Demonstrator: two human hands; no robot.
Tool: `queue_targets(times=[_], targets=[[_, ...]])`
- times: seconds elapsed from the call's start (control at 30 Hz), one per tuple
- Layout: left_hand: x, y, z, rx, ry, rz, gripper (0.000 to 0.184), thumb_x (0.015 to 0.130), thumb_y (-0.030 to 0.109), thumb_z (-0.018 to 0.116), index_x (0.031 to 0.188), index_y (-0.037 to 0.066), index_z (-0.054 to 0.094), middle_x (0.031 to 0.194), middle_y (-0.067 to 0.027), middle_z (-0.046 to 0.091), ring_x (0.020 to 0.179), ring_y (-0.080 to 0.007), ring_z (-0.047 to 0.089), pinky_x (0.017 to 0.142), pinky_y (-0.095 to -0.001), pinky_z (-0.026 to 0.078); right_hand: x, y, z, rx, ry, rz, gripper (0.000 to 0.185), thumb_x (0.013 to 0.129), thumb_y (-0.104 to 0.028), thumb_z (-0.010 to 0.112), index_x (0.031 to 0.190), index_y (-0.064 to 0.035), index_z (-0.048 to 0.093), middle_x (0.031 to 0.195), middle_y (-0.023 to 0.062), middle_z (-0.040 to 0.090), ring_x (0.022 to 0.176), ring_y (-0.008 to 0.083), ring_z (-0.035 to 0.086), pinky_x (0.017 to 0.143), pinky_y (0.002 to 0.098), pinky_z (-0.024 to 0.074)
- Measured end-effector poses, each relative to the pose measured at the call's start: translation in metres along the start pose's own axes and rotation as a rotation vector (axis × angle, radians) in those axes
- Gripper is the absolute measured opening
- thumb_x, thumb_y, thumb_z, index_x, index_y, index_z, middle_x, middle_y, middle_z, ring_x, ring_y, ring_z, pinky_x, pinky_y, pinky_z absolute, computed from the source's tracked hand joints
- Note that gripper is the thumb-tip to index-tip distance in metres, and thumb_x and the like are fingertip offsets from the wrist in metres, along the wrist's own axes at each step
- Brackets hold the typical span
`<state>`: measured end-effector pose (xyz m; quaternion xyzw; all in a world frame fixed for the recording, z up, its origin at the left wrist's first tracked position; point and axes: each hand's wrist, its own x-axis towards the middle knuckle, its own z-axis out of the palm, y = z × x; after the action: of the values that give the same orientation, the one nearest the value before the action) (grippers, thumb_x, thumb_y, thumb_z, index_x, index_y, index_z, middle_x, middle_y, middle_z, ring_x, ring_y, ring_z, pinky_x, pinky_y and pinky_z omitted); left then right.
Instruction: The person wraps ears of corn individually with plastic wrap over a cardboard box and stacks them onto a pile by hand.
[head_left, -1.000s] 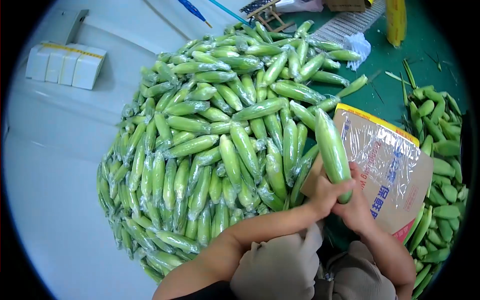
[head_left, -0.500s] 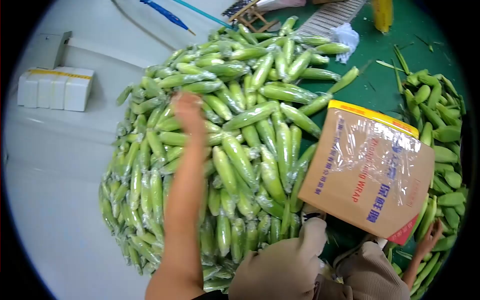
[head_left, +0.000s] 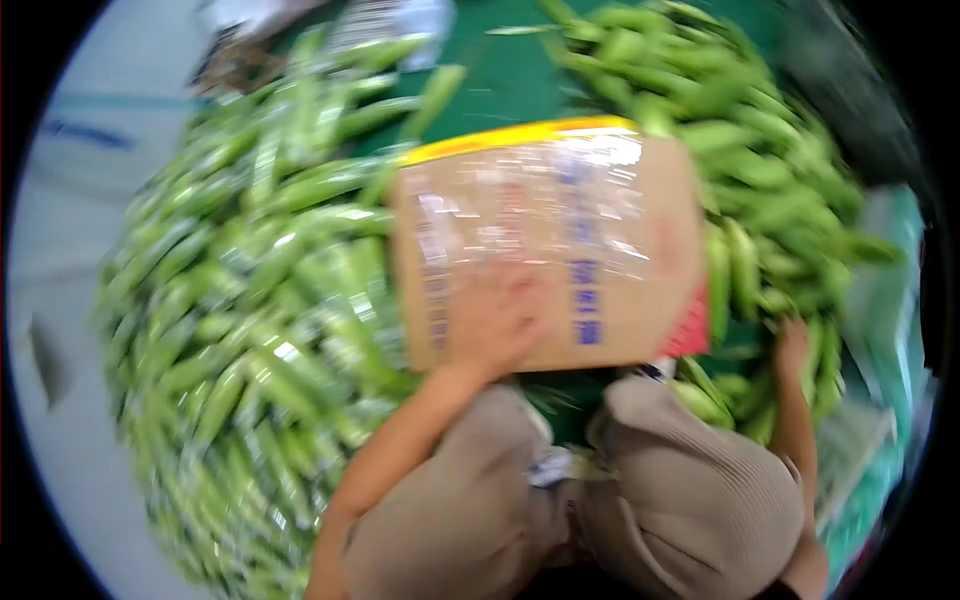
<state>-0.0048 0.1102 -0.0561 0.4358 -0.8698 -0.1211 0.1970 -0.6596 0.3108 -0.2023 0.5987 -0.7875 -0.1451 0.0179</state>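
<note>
My left hand (head_left: 495, 315) is over the lower left of a cardboard box (head_left: 640, 230) with a yellow top edge and clear film across it. Its fingers look spread and nothing shows in them; motion blur hides whether they touch the box. My right hand (head_left: 791, 348) is among unwrapped green ears of corn (head_left: 765, 170) in the pile on the right. Its fingertips are blurred against the ears, so their grip is unclear. On the left lies a large heap of corn ears wrapped in clear plastic (head_left: 270, 370).
My bent knees (head_left: 690, 470) are just below the box. Green flooring (head_left: 500, 70) shows behind it. A pale surface (head_left: 70, 250) lies beyond the wrapped heap. Green plastic sheeting (head_left: 895, 300) lies at the far right, with a dark bulky shape (head_left: 850, 100) above it.
The view has swung to the right. My left hand has left the wrapped heap and moved across to the box. My right hand remains at the unwrapped pile.
</note>
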Motion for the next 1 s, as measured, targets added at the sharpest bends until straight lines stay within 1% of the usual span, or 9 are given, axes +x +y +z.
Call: queue_targets(times=[0.2, 0.37, 0.47, 0.6, 0.67, 0.8, 0.83, 0.93, 1.0], targets=[[0.004, 0.011, -0.002, 0.152, -0.150, -0.065, 0.054, 0.088, 0.037, 0.071, 0.139, 0.018, 0.067, 0.163, -0.0093, 0.048, 0.153, -0.0353, 0.039, 0.124, -0.0620, 0.022, 0.001, -0.021, -0.018, -0.192, 0.088, 0.080, 0.029, 0.098, -0.022, 0.059, 0.125, -0.0214, 0.070, 0.114, 0.0101, 0.066, 0.118, 0.0273, 0.063, 0.097, 0.0501, 0.0462], [0.003, 0.008, -0.009, 0.155, -0.154, -0.037, 0.053, 0.089, 0.032, 0.071, 0.139, 0.013, 0.066, 0.162, -0.0117, 0.049, 0.152, -0.0362, 0.040, 0.125, -0.0612, 0.022, 0.002, -0.049, -0.092, -0.036, -0.312, 0.101, 0.022, 0.093, -0.026, 0.066, 0.114, -0.0190, 0.070, 0.116, 0.0052, 0.068, 0.115, 0.0235, 0.064, 0.100, 0.0485, 0.0449], [0.001, 0.005, -0.008, 0.160, -0.129, -0.019, 0.055, 0.089, 0.032, 0.072, 0.140, 0.013, 0.066, 0.161, -0.0119, 0.050, 0.152, -0.0364, 0.041, 0.125, -0.0611, 0.023, -0.009, -0.064, -0.089, 0.182, 0.119, -0.286, 0.028, 0.086, -0.026, 0.076, 0.112, -0.0177, 0.070, 0.122, 0.0035, 0.068, 0.118, 0.0246, 0.062, 0.103, 0.0482, 0.0445], [0.000, 0.005, -0.013, 0.143, -0.163, -0.039, 0.057, 0.089, 0.031, 0.071, 0.143, 0.014, 0.062, 0.161, -0.0125, 0.049, 0.151, -0.0372, 0.041, 0.125, -0.0608, 0.022, 0.033, -0.078, -0.140, 0.106, 0.302, 0.177, 0.054, 0.074, -0.030, 0.089, 0.118, -0.0094, 0.065, 0.126, 0.0102, 0.064, 0.126, 0.0344, 0.057, 0.108, 0.0486, 0.0433], [0.002, 0.011, -0.014, 0.164, -0.147, -0.064, 0.061, 0.090, 0.034, 0.070, 0.147, 0.014, 0.059, 0.163, -0.0136, 0.046, 0.151, -0.0386, 0.040, 0.125, -0.0609, 0.022, 0.038, -0.070, -0.123, 0.043, 0.162, 0.048, 0.070, 0.070, -0.031, 0.092, 0.128, -0.0065, 0.061, 0.128, 0.0136, 0.063, 0.127, 0.0351, 0.057, 0.108, 0.0492, 0.0436], [0.003, 0.015, -0.016, 0.165, -0.147, -0.188, 0.066, 0.090, 0.040, 0.071, 0.148, 0.013, 0.057, 0.165, -0.0145, 0.042, 0.152, -0.0388, 0.038, 0.125, -0.0607, 0.022, 0.027, -0.087, -0.135, 0.681, 0.124, 0.451, 0.069, 0.081, -0.031, 0.085, 0.139, -0.0054, 0.056, 0.127, 0.0176, 0.069, 0.113, 0.0396, 0.066, 0.096, 0.0457, 0.0515], [0.003, 0.014, -0.017, 0.169, -0.146, -0.181, 0.067, 0.089, 0.039, 0.072, 0.148, 0.013, 0.057, 0.165, -0.0151, 0.042, 0.152, -0.0386, 0.037, 0.124, -0.0598, 0.023, 0.029, -0.097, -0.143, 0.784, 0.320, 0.363, 0.066, 0.087, -0.034, 0.079, 0.141, -0.0060, 0.053, 0.121, 0.0197, 0.070, 0.109, 0.0377, 0.069, 0.092, 0.0431, 0.0528], [-0.003, 0.009, -0.020, 0.114, -0.070, -0.191, 0.069, 0.086, 0.038, 0.077, 0.147, 0.013, 0.058, 0.161, -0.0148, 0.045, 0.150, -0.0375, 0.038, 0.123, -0.0576, 0.028, 0.066, -0.169, -0.240, 1.018, 0.275, 0.010, 0.070, 0.086, -0.014, 0.081, 0.147, -0.0046, 0.047, 0.131, 0.0201, 0.065, 0.117, 0.0344, 0.066, 0.102, 0.0417, 0.0508], [-0.006, -0.009, -0.016, -0.019, 0.104, -0.220, 0.069, 0.083, 0.038, 0.082, 0.144, 0.013, 0.061, 0.153, -0.0122, 0.053, 0.146, -0.0364, 0.043, 0.121, -0.0566, 0.030, 0.095, -0.251, -0.327, 0.870, 0.119, -0.356, 0.074, 0.084, -0.017, 0.084, 0.148, -0.0079, 0.049, 0.138, 0.0188, 0.062, 0.123, 0.0384, 0.064, 0.105, 0.0447, 0.0512]])
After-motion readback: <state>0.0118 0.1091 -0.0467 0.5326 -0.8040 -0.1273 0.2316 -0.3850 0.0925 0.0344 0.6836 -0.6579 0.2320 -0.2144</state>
